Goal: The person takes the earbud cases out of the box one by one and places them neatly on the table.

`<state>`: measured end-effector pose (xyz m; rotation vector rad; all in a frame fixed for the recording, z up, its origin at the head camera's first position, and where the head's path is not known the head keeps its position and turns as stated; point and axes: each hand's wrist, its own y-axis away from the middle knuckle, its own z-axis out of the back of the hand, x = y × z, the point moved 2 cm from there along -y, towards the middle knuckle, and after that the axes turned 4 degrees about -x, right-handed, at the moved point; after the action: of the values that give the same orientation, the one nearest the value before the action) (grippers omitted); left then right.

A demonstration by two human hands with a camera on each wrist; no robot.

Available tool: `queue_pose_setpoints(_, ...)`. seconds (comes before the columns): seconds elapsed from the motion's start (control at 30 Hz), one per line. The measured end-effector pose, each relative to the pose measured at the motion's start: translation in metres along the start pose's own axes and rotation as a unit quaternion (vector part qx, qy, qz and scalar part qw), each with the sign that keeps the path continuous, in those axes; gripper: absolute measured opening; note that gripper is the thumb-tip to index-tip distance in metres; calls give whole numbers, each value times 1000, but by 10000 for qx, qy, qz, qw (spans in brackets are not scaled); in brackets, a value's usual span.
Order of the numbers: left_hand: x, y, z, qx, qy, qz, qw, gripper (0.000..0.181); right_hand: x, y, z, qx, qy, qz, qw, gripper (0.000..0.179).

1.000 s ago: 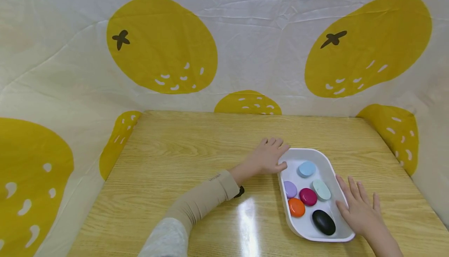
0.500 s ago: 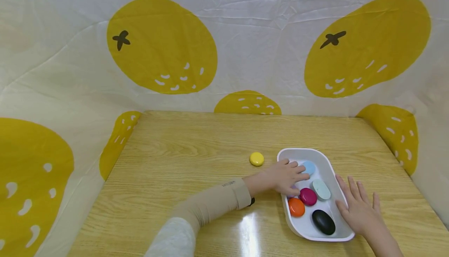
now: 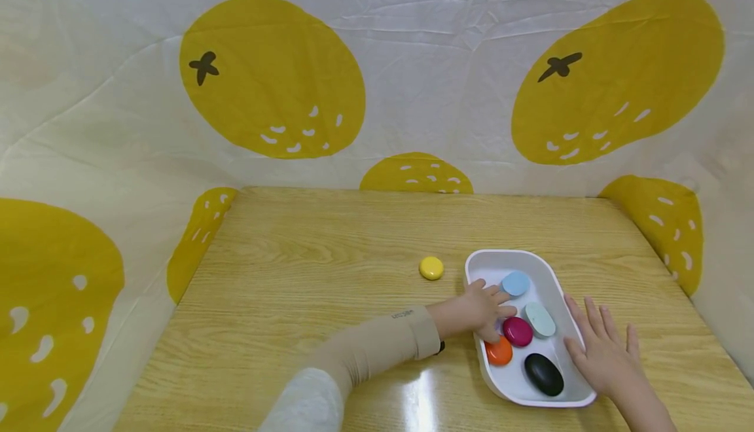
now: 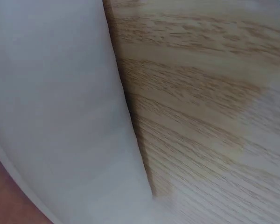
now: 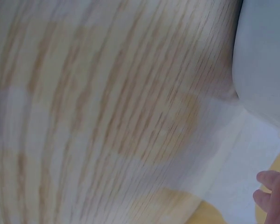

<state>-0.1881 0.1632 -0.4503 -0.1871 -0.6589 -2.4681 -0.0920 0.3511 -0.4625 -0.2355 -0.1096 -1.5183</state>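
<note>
A white tray [image 3: 550,275] holds several smooth rounded pieces. In the head view my left hand [image 3: 480,311] reaches over its left rim, fingers spread and pointing down. Beneath that hand is a purple disc [image 3: 499,324], mostly hidden. The thumb overlaps the edge of an orange disc [image 3: 499,352], and the fingertips lie near a light blue disc [image 3: 515,283]. A crimson disc [image 3: 518,332], a pale green oval [image 3: 540,319] and a black oval [image 3: 544,374] lie further right inside. My right hand [image 3: 607,350] rests along the tray's right side with fingers extended.
A yellow disc [image 3: 431,268] lies on the wooden table [image 3: 306,255], left of the tray. White cloth [image 3: 424,91] printed with yellow fruit hangs behind the table and along its sides. In the left wrist view the tray's outer wall [image 4: 60,102] fills the left part.
My left hand has come away from the yellow disc, passed over the tray's left rim and drawn nearer to me over the purple disc. The right hand stays put.
</note>
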Motion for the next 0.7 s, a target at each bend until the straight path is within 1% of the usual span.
queue_pose_setpoints(0.13,-4,1,4,220,-37,270,9994,59,0,1,1,-15,-7,4,10000,68)
queue_pose_setpoints(0.17,-5,1,4,299,-92,316,9990,59,1,1,1,-15,-10,5,10000,68)
queue_pose_setpoints(0.27,-8,0,3,410,-158,440,9981,57,1,1,1,-29,-36,14,10000,68)
queue_pose_setpoints(0.33,-10,-5,1,500,-190,492,9974,56,2,1,1,-46,-52,21,10000,68)
queue_pose_setpoints(0.53,-17,-29,-11,782,-259,643,9945,58,1,1,0,-28,-30,29,10000,68)
queue_pose_setpoints(0.6,-18,-31,-12,826,-262,667,9940,59,1,1,0,-29,-27,27,10000,68)
queue_pose_setpoints(0.7,-18,-32,-12,811,-268,667,9941,59,0,1,0,-47,-37,25,10000,68)
